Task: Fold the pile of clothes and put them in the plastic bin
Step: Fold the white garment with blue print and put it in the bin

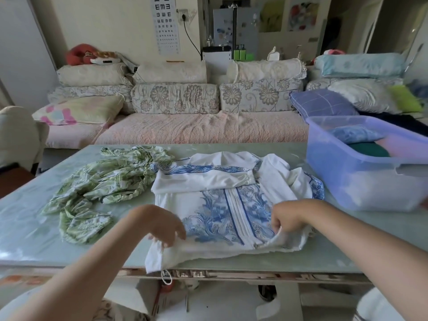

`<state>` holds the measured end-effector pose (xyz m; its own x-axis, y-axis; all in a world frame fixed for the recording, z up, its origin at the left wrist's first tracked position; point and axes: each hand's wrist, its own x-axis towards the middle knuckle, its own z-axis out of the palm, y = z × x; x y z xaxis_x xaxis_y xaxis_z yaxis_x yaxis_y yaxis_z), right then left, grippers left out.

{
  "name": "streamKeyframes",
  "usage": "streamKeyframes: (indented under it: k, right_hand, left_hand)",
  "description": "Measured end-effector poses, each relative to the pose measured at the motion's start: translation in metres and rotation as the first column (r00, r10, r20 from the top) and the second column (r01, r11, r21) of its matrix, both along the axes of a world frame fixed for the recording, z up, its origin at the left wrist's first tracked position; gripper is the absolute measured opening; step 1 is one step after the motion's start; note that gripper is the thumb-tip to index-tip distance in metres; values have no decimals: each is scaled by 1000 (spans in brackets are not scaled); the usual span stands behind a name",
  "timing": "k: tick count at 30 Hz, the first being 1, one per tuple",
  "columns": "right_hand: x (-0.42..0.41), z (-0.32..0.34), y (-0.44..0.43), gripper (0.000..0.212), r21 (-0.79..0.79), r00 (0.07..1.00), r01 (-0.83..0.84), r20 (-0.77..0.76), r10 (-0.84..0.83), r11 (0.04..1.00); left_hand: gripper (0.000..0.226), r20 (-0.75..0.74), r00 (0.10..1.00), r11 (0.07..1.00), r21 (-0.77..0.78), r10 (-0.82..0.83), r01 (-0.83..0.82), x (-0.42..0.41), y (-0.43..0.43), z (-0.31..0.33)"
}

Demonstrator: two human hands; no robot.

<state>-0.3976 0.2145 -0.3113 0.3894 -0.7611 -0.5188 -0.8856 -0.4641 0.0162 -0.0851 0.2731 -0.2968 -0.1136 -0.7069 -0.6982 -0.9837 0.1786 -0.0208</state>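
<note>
- Clothes: a white garment (222, 205) with blue print lies spread on the tabletop (27, 228), near the front edge, its near-left corner hanging just over that edge.
- A white cord loop (167, 276) dangles from that corner below the tabletop edge.
- The far part of the white garment is folded over on itself, a blue patterned band running across the fold.
- A green-and-white garment (97, 188) lies crumpled on the tabletop to the left, touching the white garment at its far-left side.
- The bin (361, 179), translucent blue-purple plastic, stands on the right of the tabletop, just beside the white garment.
- Inside the bin lie folded pieces: a blue one (354, 134), a dark green one (368, 150) and a pink one (403, 144).
- The left hand (162, 224) hangs over the near-left part of the white garment, fingers curled downward and loosely spread; the fingertips reach the cloth, but I cannot tell whether they grip it.
- The right hand (289, 218) is closed, pinching the white garment's near-right hem, with the cloth lifted slightly at the fingers.
- Both forearms come in from the bottom corners, bare.
- Beyond the tabletop stands a sofa (199, 128) with a pink quilted seat and floral cushions.
- A purple checked pillow (324, 104) sits on the sofa behind the bin.
</note>
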Motion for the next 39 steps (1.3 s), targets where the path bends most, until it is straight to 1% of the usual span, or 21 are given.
streamKeyframes:
  k: [1, 2, 3, 4, 5, 6, 7, 8, 10, 12, 15, 18, 21, 25, 27, 29, 31, 34, 35, 37, 39]
  right_hand:
    - [-3, 0, 2, 32, 84, 997, 50, -65, -44, 995]
    - [-6, 0, 3, 21, 166, 988, 123, -110, -106, 978]
    - [-8, 1, 4, 15, 264, 975, 211, -125, -184, 941]
    - [-9, 1, 5, 19, 346, 960, 280, -102, -261, 896]
    - [-10, 2, 4, 23, 391, 941, 323, -42, -334, 862]
    - [-11, 2, 2, 25, 373, 919, 341, 59, -389, 863]
    - [-11, 1, -1, 24, 311, 894, 340, 188, -408, 888]
    - [-11, 0, -4, 23, 207, 878, 323, 299, -374, 924]
    - [-11, -4, -9, 18, -26, 881, 285, 401, -251, 958]
    - [-13, -6, -17, 19, -149, 882, 298, 422, -212, 943]
    - [-30, -5, -37, 31, -253, 865, 397, 425, -267, 882]
    - [-59, -4, -63, 30, -375, 858, 468, 408, -311, 800]
    - [-85, -7, -85, 36, -417, 850, 520, 344, -400, 745]
    - [-103, -27, -112, 47, -331, 877, 479, 145, -457, 813]
    - [-105, -33, -120, 56, -297, 852, 519, 105, -513, 802]
    - [-102, -35, -125, 64, -290, 828, 551, 75, -555, 782]
    - [-99, -38, -132, 63, -264, 835, 542, 69, -545, 798]
    - [-102, -42, -136, 56, -204, 847, 530, 169, -504, 823]
    - [-104, -42, -137, 51, -203, 846, 527, 212, -489, 825]
    - [-110, -39, -139, 42, -195, 815, 552, 332, -475, 811]
    - [-113, -34, -142, 44, -117, 669, 653, 551, -498, 749]
  left_hand:
    - [51, 37, 999, 990, 134, 40, -45, -1, 3, 0]
    - [42, 59, 995, 966, 243, 79, -91, -4, 5, -1]
    - [27, 62, 992, 943, 306, 114, -128, -7, 6, -1]
    - [14, 36, 990, 936, 322, 137, -141, -11, 5, -2]
    - [12, -29, 988, 947, 291, 149, -134, -15, 1, -2]
    - [16, -126, 980, 972, 199, 152, -125, -18, -5, -3]
    - [17, -240, 961, 991, 58, 134, -123, -21, -11, -5]
    - [17, -343, 935, 986, -101, 89, -131, -26, -17, -8]
    - [11, -432, 902, 926, -345, -14, -151, -38, -28, -15]
    - [15, -420, 904, 885, -448, -84, -126, -52, -39, -21]
    - [33, -404, 898, 846, -528, -177, -70, -75, -55, -26]
    - [39, -379, 892, 790, -612, -248, -40, -96, -75, -30]
    - [41, -389, 878, 761, -647, -280, -45, -123, -101, -35]
    - [43, -429, 832, 744, -668, -351, -30, -181, -140, -43]
    - [47, -424, 812, 731, -682, -402, 6, -213, -158, -49]
    - [54, -395, 822, 732, -680, -410, 39, -239, -175, -54]
    - [61, -338, 867, 769, -634, -367, 78, -255, -189, -61]
    - [65, -300, 906, 859, -498, -298, 118, -263, -201, -72]
    - [64, -283, 915, 870, -477, -289, 128, -264, -202, -76]
    - [58, -276, 913, 854, -504, -300, 128, -262, -204, -77]
    - [46, -342, 887, 817, -572, -310, 65, -261, -205, -77]
